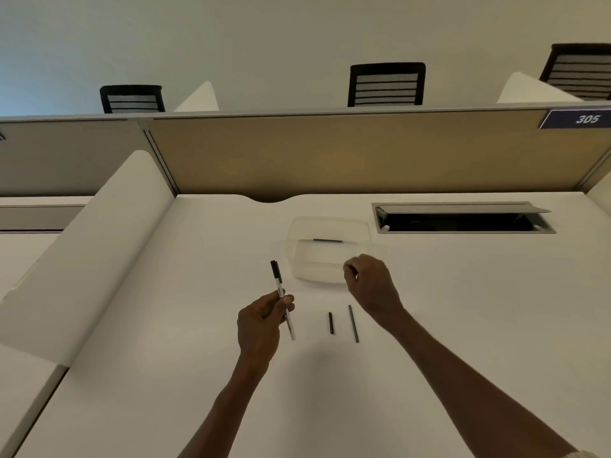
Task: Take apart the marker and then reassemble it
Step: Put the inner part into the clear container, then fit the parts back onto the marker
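The white marker is held up over the desk by the left hand, with fingers curled round it. The right hand is curled by the clear box; whether anything is pinched cannot be told. A short black piece and a thin rod are laid side by side between the hands.

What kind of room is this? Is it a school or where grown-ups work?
Most likely an office where grown-ups work. The white desk sits against a tan cubicle divider carrying a number sign, 305. Black mesh office chairs stand behind it, and a cable hatch is built into the desktop.
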Action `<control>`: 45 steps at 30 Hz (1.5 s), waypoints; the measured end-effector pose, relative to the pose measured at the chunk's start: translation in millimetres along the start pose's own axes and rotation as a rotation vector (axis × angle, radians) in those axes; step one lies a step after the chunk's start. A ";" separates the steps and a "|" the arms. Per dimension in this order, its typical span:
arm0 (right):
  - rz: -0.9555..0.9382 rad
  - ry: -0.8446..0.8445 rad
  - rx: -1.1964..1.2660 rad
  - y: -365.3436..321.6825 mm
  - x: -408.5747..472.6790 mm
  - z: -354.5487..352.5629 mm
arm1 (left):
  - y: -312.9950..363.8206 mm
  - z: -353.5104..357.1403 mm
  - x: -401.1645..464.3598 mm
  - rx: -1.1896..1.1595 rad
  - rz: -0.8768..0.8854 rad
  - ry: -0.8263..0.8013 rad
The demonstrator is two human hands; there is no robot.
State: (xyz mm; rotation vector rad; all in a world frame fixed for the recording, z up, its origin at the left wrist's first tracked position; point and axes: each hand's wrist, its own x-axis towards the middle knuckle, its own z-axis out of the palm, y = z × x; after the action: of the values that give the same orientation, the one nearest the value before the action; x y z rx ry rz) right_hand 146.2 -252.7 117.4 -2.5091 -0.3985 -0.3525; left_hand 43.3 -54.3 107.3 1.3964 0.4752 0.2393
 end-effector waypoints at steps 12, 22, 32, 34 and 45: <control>0.249 -0.232 -0.102 29.7 -69.0 29.4 | 9.8 -11.4 -0.5 -0.068 0.032 -0.020; 0.406 -0.281 -0.030 25.1 -85.5 36.3 | 14.5 -11.5 -5.3 -0.087 0.034 -0.038; 0.473 -0.272 -0.084 17.5 -86.3 39.8 | 13.5 -8.9 -15.2 -0.110 0.005 -0.039; 0.471 -0.277 -0.079 17.8 -85.6 39.8 | 14.3 -9.6 -15.0 -0.119 -0.001 -0.034; 0.396 -0.136 0.114 -0.6 -83.7 8.5 | 19.3 -15.0 -9.9 -0.261 -0.029 0.016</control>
State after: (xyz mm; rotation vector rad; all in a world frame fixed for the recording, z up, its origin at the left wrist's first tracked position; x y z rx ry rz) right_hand 70.3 -264.4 83.1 -2.4338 0.0311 -0.0027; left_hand 30.0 -42.0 126.5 1.1327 0.4591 0.2789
